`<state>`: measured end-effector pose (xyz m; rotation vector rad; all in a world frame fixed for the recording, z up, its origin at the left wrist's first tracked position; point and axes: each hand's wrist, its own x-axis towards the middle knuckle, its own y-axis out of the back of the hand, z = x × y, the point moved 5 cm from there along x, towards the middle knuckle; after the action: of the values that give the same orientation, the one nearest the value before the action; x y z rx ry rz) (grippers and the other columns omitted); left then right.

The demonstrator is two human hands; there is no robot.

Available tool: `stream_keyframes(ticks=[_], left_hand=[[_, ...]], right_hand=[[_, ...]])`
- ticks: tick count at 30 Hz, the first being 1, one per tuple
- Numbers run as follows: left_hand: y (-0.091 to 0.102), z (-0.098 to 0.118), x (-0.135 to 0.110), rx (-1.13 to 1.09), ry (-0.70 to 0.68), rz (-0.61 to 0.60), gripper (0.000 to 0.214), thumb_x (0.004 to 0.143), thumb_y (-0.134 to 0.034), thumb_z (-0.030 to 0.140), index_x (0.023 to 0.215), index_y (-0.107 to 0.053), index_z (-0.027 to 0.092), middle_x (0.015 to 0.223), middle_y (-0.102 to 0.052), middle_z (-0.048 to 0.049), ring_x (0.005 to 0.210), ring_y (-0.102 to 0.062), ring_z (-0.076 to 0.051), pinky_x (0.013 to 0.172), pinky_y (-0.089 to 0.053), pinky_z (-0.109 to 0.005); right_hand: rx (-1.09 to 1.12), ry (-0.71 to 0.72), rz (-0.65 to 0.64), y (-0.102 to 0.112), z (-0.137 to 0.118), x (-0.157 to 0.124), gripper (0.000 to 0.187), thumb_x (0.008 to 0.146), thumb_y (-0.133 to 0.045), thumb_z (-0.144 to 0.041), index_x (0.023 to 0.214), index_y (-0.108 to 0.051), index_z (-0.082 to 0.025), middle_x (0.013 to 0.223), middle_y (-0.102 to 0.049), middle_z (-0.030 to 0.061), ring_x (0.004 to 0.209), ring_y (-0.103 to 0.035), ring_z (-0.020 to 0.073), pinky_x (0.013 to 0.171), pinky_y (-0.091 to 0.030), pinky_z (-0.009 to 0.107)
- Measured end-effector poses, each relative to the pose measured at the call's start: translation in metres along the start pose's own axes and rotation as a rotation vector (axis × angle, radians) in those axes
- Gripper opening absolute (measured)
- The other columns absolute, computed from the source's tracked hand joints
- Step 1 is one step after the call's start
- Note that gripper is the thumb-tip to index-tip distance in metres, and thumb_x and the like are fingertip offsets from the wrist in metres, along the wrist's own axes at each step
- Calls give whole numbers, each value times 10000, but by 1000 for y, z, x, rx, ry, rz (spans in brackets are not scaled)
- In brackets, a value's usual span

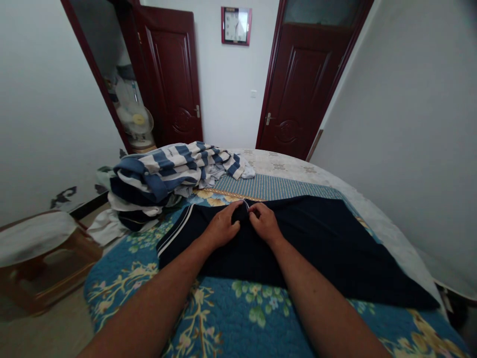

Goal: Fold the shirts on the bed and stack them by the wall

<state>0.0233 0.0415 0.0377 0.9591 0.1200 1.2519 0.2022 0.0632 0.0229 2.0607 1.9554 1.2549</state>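
A dark navy shirt [313, 238] lies spread across the flowered blue cover, with white stripes on the sleeve cuff at its left end. At the shirt's collar [241, 213], a thin white line runs along the edge. My left hand [223, 226] grips the collar's left side, thumb and fingers curved around the dark fabric. Close beside it, my right hand [264, 223] pinches the collar's right edge between thumb and fingertips. Part of the shirt is hidden beneath both forearms.
A heap of clothes with a blue-and-white striped shirt [175, 166] on top lies at the back left. The flowered cover [208, 318] lies over a pale patterned tablecloth [298, 166]. A wooden stool [48, 293] stands at left, a fan [136, 119] beyond the doorway.
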Motion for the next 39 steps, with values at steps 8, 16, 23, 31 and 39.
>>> stream_keyframes(ticks=[8, 16, 23, 31, 39], left_hand=[[-7, -11, 2, -49, 4, -13, 658, 781, -577, 28, 1401, -652, 239, 1453, -676, -70, 1383, -605, -229, 1240, -429, -417], [5, -4, 5, -146, 32, 85, 244, 865, -652, 157, 1069, -769, 223, 1192, -766, -72, 1195, -692, -248, 1132, -495, -420], [-6, 13, -1, -64, -109, -31, 131, 845, -773, 225, 965, -720, 229, 1158, -766, -67, 1172, -689, -255, 1057, -503, -385], [-13, 7, -6, 152, 72, -33, 244, 924, -690, 295, 1158, -643, 241, 1065, -754, -60, 996, -716, -256, 907, -528, -370], [-3, 0, 1, -75, 137, 40, 126, 991, -567, 265, 952, -684, 241, 1035, -776, -22, 1002, -721, -203, 957, -528, -333]], right_hand=[[159, 64, -93, -8, -21, -9, 128, 870, -607, -286, 899, -718, -230, 842, -703, 15, 728, -623, 173, 726, -501, 294], [202, -100, 118, 7, -8, -8, 251, 947, -587, -416, 987, -740, -221, 937, -769, 44, 866, -701, 217, 838, -525, 330], [136, -336, 139, 8, 15, -4, 368, 915, -624, -577, 988, -704, -225, 875, -752, 31, 847, -708, 228, 807, -507, 331], [52, -302, -2, -1, 24, 1, 212, 900, -584, -388, 854, -715, -227, 837, -742, 28, 808, -687, 214, 768, -473, 323], [57, -291, -21, 1, 18, 1, 258, 928, -569, -418, 855, -718, -221, 864, -749, 36, 842, -690, 217, 768, -472, 320]])
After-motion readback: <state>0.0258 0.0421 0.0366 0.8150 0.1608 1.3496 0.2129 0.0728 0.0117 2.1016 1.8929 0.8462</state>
